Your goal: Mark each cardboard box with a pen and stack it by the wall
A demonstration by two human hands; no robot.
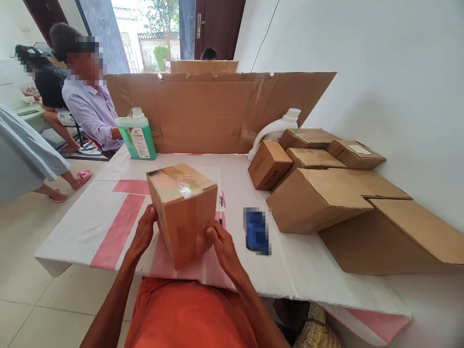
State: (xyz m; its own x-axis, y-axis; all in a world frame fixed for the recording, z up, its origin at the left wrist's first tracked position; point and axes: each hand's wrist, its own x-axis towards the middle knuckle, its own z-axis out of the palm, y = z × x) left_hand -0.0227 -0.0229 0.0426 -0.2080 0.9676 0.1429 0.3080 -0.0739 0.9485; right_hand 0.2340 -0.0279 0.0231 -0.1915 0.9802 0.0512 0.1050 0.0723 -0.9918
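Both hands, forearms extended forward from the torso, clamp the taped cardboard box (183, 212) above the near edge of the counter (308, 270), left hand (144, 232) flat on its left face, right hand (222, 246) gripping its lower right corner, box tilted.

head cam | looks forward and down | close over table (90, 227) | single view

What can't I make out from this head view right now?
- Taped box: its far and under faces are turned away; left hand and right hand cover parts of its sides.
- Blue item: pixelated.
- White jug: lower body behind stacked boxes.
- Green bottle label: too small.
- Large carton: cut by right edge.
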